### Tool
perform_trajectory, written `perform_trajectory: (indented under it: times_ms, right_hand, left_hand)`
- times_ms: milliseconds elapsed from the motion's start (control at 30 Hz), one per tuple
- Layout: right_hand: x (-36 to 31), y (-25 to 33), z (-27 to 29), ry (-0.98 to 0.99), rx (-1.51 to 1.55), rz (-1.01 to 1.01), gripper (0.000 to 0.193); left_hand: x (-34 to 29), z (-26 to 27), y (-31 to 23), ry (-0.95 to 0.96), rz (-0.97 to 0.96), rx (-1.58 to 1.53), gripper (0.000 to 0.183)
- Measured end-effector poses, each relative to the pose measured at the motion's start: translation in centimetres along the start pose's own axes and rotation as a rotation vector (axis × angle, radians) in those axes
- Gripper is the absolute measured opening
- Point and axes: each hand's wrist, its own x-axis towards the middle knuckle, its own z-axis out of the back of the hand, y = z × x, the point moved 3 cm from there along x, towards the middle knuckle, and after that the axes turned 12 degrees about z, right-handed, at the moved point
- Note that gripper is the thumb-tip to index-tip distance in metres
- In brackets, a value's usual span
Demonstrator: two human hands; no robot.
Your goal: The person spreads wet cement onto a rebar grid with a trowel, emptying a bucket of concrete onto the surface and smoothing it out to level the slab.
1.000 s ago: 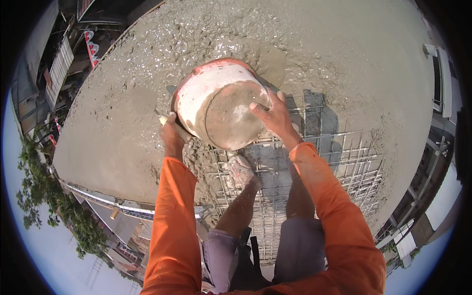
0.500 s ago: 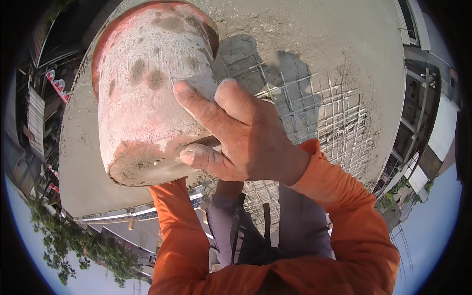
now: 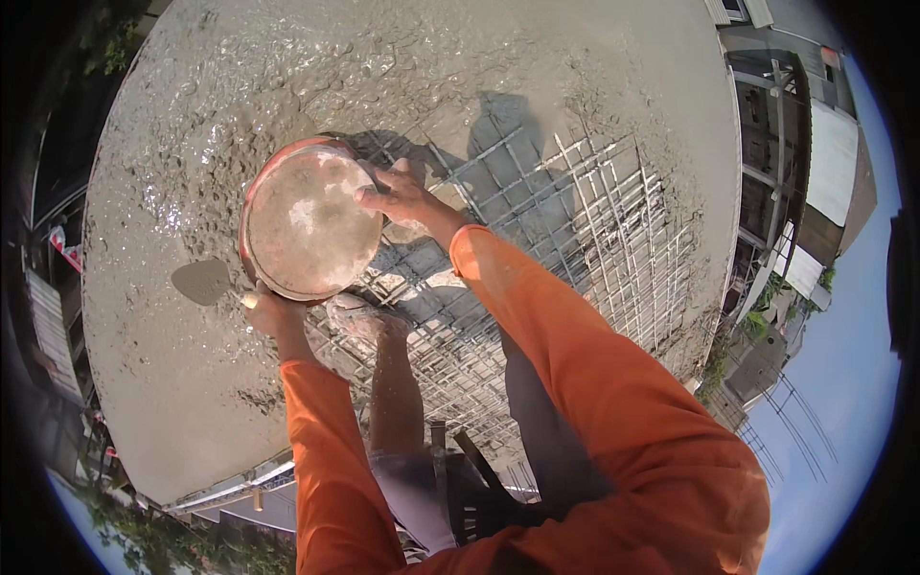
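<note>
A concrete-crusted reddish bucket (image 3: 316, 225) is turned upside down low over wet grey concrete, its round base toward me. My right hand (image 3: 407, 196) grips its right side, thumb against the edge of the base. At the near left of its rim my left hand (image 3: 276, 314) is closed, touching the bucket. A trowel (image 3: 201, 282) sticks out leftward from that hand, only its grey blade showing; the handle seems to lie in the fingers. The bucket's mouth, and anything under it, is hidden.
Wet concrete (image 3: 172, 383) spreads around the bucket, rough at the far side. A steel rebar grid (image 3: 613, 259) lies to the right and beneath my legs. My bare foot (image 3: 359, 316) stands next to the bucket. Buildings (image 3: 786, 182) stand past the slab's right edge.
The bucket has gone from close to my chest down and away toward the concrete, tipped over so its base faces me. My left hand and the trowel have come into view.
</note>
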Motion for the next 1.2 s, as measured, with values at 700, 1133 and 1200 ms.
perform_trajectory:
  times_ms: [700, 1133, 1200]
  right_hand:
    - [-29.3, 12.5, 20.4, 0.618, -0.791, -0.099, 0.037]
    - [-47.2, 17.4, 22.7, 0.474, -1.108, -0.253, 0.032]
    - [-47.7, 16.9, 17.2, 0.596, -1.034, -0.043, 0.027]
  left_hand:
    - [-48.4, 30.5, 11.0, 0.253, 0.718, -1.350, 0.026]
    - [-79.5, 27.9, 35.3, -0.354, 1.060, -1.729, 0.021]
    - [-83.1, 29.4, 36.9, -0.399, 1.007, -1.911, 0.020]
